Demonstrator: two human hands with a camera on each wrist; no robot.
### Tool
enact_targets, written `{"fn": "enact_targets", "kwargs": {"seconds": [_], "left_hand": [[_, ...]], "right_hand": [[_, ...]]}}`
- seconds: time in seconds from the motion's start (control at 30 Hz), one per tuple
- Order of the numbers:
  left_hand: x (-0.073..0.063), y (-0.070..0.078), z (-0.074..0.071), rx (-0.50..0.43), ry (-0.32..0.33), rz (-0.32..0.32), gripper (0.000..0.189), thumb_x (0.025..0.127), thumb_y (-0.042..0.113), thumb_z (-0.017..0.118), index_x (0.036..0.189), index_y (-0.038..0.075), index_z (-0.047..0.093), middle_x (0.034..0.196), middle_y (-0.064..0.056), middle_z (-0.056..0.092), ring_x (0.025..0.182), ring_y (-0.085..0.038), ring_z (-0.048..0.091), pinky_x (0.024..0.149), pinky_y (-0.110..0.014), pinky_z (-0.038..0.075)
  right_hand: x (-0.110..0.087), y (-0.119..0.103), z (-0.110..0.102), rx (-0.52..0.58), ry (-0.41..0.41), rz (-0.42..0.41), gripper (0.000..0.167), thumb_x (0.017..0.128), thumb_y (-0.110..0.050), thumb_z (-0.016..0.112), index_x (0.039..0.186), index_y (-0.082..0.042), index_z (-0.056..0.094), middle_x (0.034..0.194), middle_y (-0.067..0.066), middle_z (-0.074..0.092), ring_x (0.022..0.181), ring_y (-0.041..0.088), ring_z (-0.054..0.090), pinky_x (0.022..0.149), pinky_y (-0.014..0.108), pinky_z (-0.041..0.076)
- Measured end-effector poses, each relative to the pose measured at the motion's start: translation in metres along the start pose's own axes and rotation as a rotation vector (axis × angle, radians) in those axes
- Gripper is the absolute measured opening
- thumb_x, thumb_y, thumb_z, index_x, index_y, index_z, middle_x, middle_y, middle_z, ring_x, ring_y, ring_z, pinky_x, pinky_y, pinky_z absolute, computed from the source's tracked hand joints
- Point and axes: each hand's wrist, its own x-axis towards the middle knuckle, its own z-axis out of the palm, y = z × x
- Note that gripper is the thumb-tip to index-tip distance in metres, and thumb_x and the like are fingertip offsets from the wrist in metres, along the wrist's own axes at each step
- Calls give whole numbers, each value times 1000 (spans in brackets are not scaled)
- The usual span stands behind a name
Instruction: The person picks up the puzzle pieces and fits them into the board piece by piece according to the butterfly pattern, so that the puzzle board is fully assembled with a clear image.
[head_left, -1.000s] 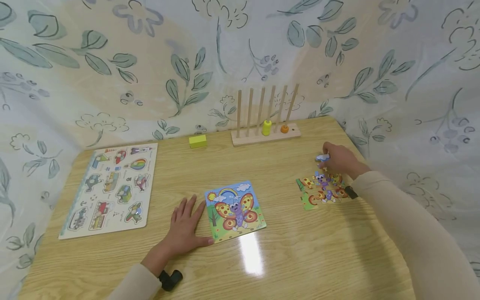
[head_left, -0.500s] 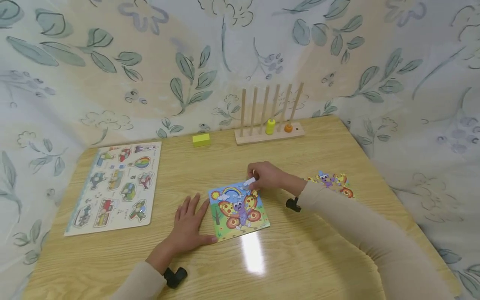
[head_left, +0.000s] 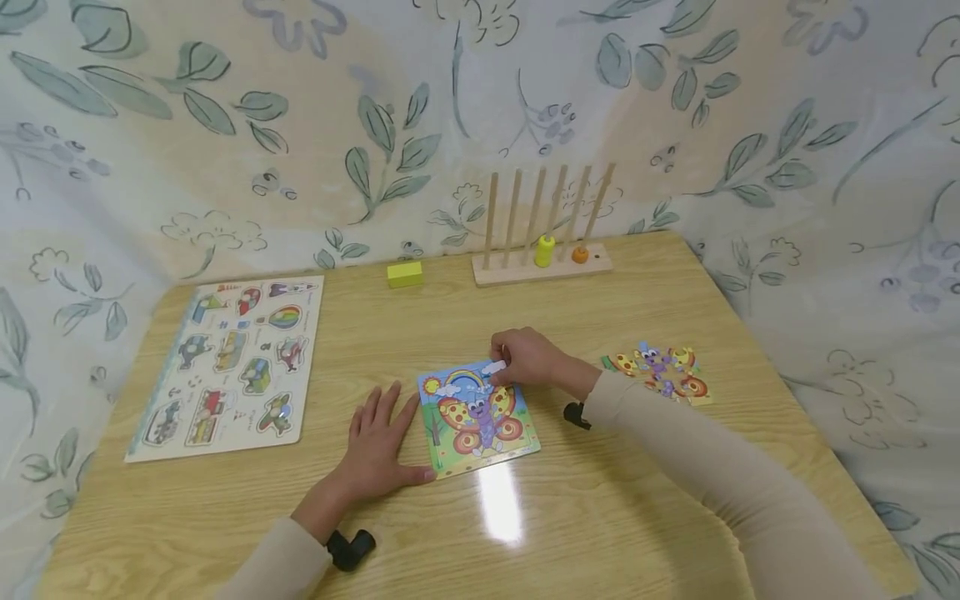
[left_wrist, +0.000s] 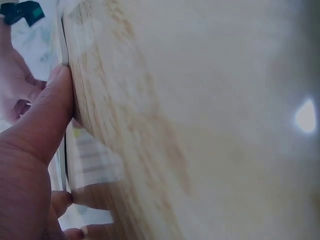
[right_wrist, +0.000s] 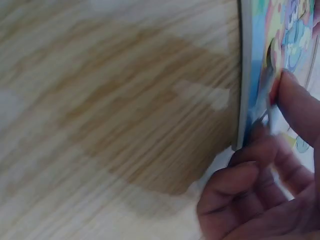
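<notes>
A square butterfly jigsaw puzzle board [head_left: 459,421] lies on the table in front of me. My left hand [head_left: 377,450] is spread flat beside it, thumb against the lower left corner; the left wrist view shows that thumb [left_wrist: 52,110] at the board's edge. At the upper right corner, my right hand [head_left: 534,358] pinches a puzzle piece [head_left: 493,369] with a white cloud on it. In the right wrist view the piece [right_wrist: 266,97] sits tilted between thumb and fingers, right at the board's surface. Fingers hide part of it.
Several loose butterfly puzzle pieces [head_left: 684,385] lie to the right, partly behind the right sleeve. A vehicle picture board [head_left: 217,375] is on the left. Toward the wall are a yellow block [head_left: 405,274] and a wooden peg stand [head_left: 510,273] with yellow and orange beads.
My right hand has come left from the loose pieces to the board's upper right corner, bringing the cloud piece, and is now lower over it. My left hand stays at the board.
</notes>
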Motion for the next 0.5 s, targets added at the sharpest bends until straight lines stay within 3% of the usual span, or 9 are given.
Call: {"fn": "enact_targets", "kwargs": {"seconds": [0.23,0.5], "left_hand": [[0,1,-1,-6,-7,0,107,71,53,79,153,12,24,160,-20,7,146,-45,-3,110,-69,3],[1,-1,2,-3,11,11,108,70,53,79,153,11,24,160,-20,8,145,-46,-3,109,-70,3]], "right_hand": [[-2,-2,3,-24,-9,56,32,77,-34,80,79,-10,60,73,-2,54,68,14,46,64,26,37],[-1,-2,7,-40,48,106,33,77,-38,80,80,-12,59,72,-2,55,65,13,46,60,25,36]]}}
